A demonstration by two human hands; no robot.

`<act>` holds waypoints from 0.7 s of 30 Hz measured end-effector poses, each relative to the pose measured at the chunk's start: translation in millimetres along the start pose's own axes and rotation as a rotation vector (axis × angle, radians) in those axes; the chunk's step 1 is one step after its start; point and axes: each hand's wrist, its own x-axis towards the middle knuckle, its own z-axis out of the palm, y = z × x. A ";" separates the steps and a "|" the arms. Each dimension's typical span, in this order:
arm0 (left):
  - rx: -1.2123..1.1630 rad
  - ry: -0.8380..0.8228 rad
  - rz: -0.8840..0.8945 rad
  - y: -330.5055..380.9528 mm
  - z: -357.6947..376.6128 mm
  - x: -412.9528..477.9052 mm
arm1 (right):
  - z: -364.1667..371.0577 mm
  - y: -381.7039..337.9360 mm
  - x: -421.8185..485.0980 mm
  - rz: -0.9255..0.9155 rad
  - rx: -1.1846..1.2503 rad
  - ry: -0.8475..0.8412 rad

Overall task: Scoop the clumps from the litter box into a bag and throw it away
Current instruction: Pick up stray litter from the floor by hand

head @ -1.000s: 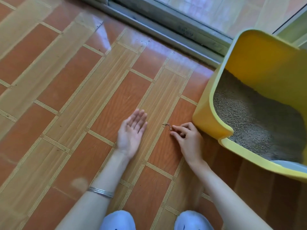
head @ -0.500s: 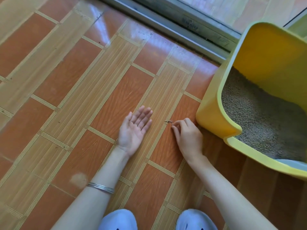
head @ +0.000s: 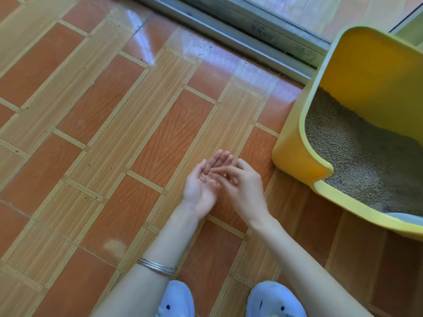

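A yellow litter box [head: 297, 154] stands on the floor at the right, holding grey-brown litter [head: 366, 161]. My left hand [head: 196, 191] is cupped palm up just above the floor, left of the box, with a few small litter grains [head: 207, 178] lying in it. My right hand [head: 245, 188] reaches over from the right, thumb and forefinger pinched together and touching the left palm at the grains. Whether the pinch still holds any grain is hidden. No bag or scoop is clearly in view.
The floor is glossy orange and tan tile [head: 114, 133]. A metal sliding-door track [head: 251, 35] runs along the far edge, with dark specks near it. Two pale blue slippers [head: 175, 300] show at the bottom. A grey-blue object [head: 405, 217] lies at the box's near right edge.
My right hand has lifted from the spot on the floor where it pinched grains and moved left onto my left palm. The left hand has curled into a cup and risen slightly.
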 end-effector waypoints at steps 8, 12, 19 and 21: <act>0.007 0.009 0.043 18.6 -18.8 2.9 | -9.7 42.6 11.0 0.220 0.012 0.172; 0.067 -0.007 0.018 19.9 -26.0 3.0 | -4.7 54.8 11.1 0.237 -0.037 0.191; 0.102 -0.010 0.008 18.6 -26.2 5.4 | -1.1 56.2 13.3 0.173 -0.049 0.215; 0.100 -0.008 0.005 19.0 -26.0 5.8 | -0.3 55.2 18.2 0.141 -0.098 0.201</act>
